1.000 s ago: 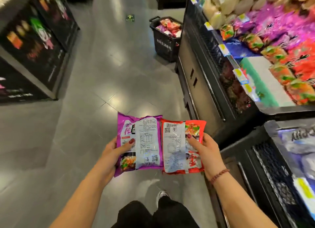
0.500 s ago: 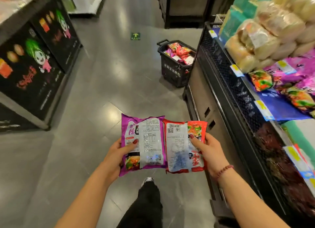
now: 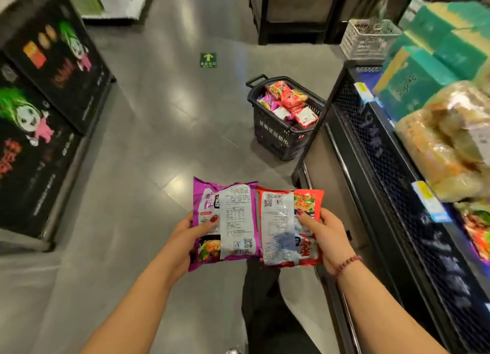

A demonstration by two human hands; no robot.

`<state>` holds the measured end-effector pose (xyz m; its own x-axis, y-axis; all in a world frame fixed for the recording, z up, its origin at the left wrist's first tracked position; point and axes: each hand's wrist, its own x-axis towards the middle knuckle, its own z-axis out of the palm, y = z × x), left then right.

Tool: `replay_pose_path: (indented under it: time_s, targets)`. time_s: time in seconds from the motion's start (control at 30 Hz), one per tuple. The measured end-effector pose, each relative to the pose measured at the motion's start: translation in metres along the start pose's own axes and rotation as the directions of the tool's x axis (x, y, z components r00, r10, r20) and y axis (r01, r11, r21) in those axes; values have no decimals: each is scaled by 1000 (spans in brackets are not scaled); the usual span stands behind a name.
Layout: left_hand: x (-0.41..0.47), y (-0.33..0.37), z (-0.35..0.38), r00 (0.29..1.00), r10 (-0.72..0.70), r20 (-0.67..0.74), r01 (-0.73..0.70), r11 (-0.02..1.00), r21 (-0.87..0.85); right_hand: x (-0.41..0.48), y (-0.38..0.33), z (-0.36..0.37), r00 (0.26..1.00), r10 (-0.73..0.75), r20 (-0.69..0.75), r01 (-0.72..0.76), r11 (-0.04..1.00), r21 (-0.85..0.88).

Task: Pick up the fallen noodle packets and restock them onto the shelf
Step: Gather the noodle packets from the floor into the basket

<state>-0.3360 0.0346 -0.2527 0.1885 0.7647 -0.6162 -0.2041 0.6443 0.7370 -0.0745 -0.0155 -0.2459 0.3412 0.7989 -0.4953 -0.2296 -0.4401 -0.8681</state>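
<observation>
Green floor sticker (image 3: 208,60), well ahead of left hand (image 3: 185,237): up arrow, chars illegible. Purple packet (image 3: 234,221), red packet (image 3: 281,229): QR codes, print too small.

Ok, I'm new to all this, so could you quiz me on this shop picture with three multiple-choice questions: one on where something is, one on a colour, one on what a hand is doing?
1. Where is the black basket?
A) on the floor beside the shelf
B) up on the shelf
C) hanging from an arm

2. What colour is the packet in the left-hand grip?
A) green
B) purple
C) yellow

3. The right-hand grip is:
A) empty
B) flat on the floor
C) holding a red packet

Answers:
1 A, it stands on the grey floor next to the shelf's end.
2 B, the thumb lies on a purple packet.
3 C, its thumb pinches the red packet.
</observation>
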Motion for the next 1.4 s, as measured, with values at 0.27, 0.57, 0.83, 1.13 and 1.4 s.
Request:
replay_pose_path:
  time_s: [0.27, 0.57, 0.83, 1.13, 1.4]
  targets:
    - [152, 100, 63, 1000, -25, 17, 25, 1000, 19, 175, -91, 10, 1000, -1, 0, 1, 999, 50]
    - [315, 203, 111, 994, -96, 56, 89, 991, 104, 337, -154, 26, 994, 50, -93, -44, 997, 70]
    - [480, 313, 153, 981, -148, 125, 119, 969, 215, 483, -214, 56, 967, 90, -238, -53, 986, 160]
    - [633, 383, 233, 955, -260, 140, 200, 918, 342, 613, -256, 46, 930, 174, -323, -100, 968, 232]
    - [745, 395, 290, 947, -306, 98, 236, 870, 434, 729, -263, 33, 909, 211, -359, -143, 968, 207]
